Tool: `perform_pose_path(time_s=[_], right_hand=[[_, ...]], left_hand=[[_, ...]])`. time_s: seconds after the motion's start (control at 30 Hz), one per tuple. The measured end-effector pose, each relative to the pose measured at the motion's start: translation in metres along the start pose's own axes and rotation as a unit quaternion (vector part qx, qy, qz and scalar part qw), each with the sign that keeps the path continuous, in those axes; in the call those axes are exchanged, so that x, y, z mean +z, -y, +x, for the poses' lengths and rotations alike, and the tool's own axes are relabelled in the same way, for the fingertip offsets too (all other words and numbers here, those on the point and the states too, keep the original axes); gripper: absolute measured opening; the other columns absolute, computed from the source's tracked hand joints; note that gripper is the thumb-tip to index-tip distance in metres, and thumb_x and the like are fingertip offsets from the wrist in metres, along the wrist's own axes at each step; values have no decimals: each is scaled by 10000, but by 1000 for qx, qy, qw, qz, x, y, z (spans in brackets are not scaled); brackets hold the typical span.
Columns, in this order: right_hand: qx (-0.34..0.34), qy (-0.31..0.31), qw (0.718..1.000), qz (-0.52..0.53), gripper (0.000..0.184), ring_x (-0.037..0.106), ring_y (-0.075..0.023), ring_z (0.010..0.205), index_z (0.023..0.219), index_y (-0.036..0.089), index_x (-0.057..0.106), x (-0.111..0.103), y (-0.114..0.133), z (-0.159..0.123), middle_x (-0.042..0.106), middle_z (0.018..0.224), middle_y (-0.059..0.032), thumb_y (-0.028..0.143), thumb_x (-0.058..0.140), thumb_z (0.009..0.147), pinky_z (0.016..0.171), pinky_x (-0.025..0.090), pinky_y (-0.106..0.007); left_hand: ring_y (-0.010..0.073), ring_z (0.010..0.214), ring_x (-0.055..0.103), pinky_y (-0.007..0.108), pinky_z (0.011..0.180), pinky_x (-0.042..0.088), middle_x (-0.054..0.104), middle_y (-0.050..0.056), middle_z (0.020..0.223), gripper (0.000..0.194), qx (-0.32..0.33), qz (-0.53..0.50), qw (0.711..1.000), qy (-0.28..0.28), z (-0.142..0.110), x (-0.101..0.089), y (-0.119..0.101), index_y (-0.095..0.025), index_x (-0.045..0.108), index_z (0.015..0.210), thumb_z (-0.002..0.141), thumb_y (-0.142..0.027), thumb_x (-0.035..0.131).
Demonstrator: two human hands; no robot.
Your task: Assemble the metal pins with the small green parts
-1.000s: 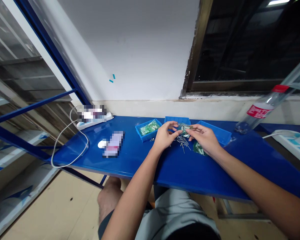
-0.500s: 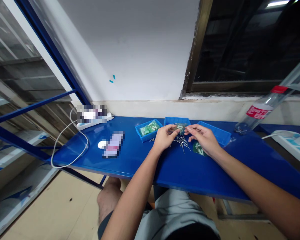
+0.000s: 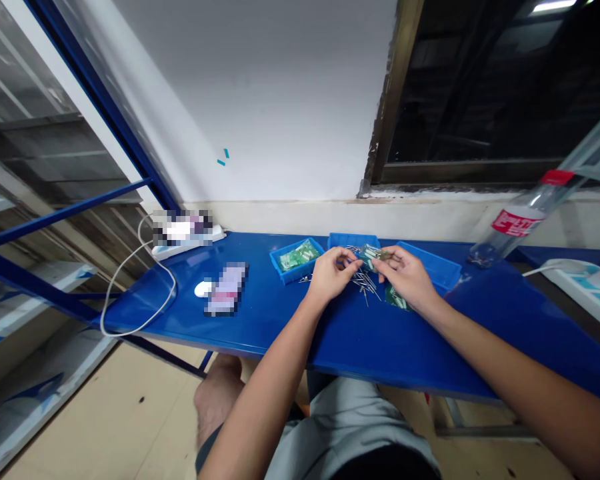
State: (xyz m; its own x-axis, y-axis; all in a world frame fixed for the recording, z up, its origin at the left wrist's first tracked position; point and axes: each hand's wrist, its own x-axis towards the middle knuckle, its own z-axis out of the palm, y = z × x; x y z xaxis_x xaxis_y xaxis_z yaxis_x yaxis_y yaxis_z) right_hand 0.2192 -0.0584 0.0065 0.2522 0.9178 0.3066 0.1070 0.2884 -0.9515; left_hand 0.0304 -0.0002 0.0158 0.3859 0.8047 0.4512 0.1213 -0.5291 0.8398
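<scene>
The left hand (image 3: 331, 275) and the right hand (image 3: 405, 279) are holding a small green circuit board (image 3: 369, 257) between their fingertips, with fingers half closed, above a pile of metal pins (image 3: 365, 287). Farther, a blue tray (image 3: 286, 270) contains more green boards (image 3: 297, 255).

Even indoor light falls on the glossy blue workbench (image 3: 405, 353), with soft glare along it (a lamp (image 3: 554, 6) glints in the dark window (image 3: 480, 87) beyond it); wide-angle distortion bends the frame's edges, and blur stays slight.
</scene>
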Motion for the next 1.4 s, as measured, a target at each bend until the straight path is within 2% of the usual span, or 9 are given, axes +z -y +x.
perform_pose_path(time_s=[0.13,0.27,0.5,0.6,0.8,1.03,1.13,1.3,1.4], right_hand=[[11,54,998,22,533,734,-247,897,1029,233,691,1,1,-2,759,970,-70,560,935,686,633,622,-320],[34,89,995,34,550,724,-296,1071,1084,219,736,2,4,-2,772,1107,-107,503,958,669,773,656,-386],[-3,21,999,-27,542,696,-217,842,1123,214,701,-1,-2,0,730,989,-83,553,898,748,543,566,-274],[-5,23,999,-47,536,693,-219,876,1144,216,704,-1,-6,1,713,968,-72,559,881,771,564,557,-263],[22,11,1000,11,576,668,-159,749,1136,218,693,0,-1,0,716,1112,-83,527,931,713,567,547,-269],[56,43,996,51,490,620,-133,586,983,195,745,-1,0,0,738,861,-45,507,960,673,574,536,-295],[35,38,998,25,434,660,-173,673,956,200,778,-2,-1,1,747,841,-57,496,948,689,629,564,-320],[-87,22,994,-57,224,675,-287,1135,900,237,821,-7,-4,2,720,1152,-110,445,833,818,768,606,-349],[-121,-2,988,-91,148,681,-266,1094,897,252,829,-9,-8,2,679,1159,-98,389,780,869,744,621,-343]], left_hand=[[212,971,744,309,798,610,751,130,1203,374,-3,-68,996,49,-2,2,-3,-166,743,1165,885,-406,802],[241,1018,751,363,884,622,757,148,1236,389,-23,-65,997,32,-1,1,2,-151,732,1219,888,-345,796],[220,987,756,339,892,607,789,115,1118,331,-37,-88,995,11,3,0,11,-156,701,1226,912,-254,737],[198,898,753,298,810,589,793,112,1038,407,-62,-132,989,32,3,0,10,-135,676,1248,889,-299,777],[202,936,746,302,881,559,799,116,1053,513,-91,-203,974,47,2,-1,7,-114,685,1234,832,-390,845],[154,865,724,249,811,544,793,81,1018,346,-102,-185,976,44,3,-2,1,-124,708,1207,862,-125,684],[177,962,737,288,898,564,789,96,1067,271,-69,-160,984,23,4,-4,1,-128,739,1101,855,-72,640],[252,1301,650,394,1070,548,691,119,1378,171,14,-92,996,5,4,-10,-1,-170,796,893,902,-110,636],[247,1288,663,425,1118,530,726,100,1326,218,9,-58,998,13,3,-11,2,-190,817,934,915,-102,619]])
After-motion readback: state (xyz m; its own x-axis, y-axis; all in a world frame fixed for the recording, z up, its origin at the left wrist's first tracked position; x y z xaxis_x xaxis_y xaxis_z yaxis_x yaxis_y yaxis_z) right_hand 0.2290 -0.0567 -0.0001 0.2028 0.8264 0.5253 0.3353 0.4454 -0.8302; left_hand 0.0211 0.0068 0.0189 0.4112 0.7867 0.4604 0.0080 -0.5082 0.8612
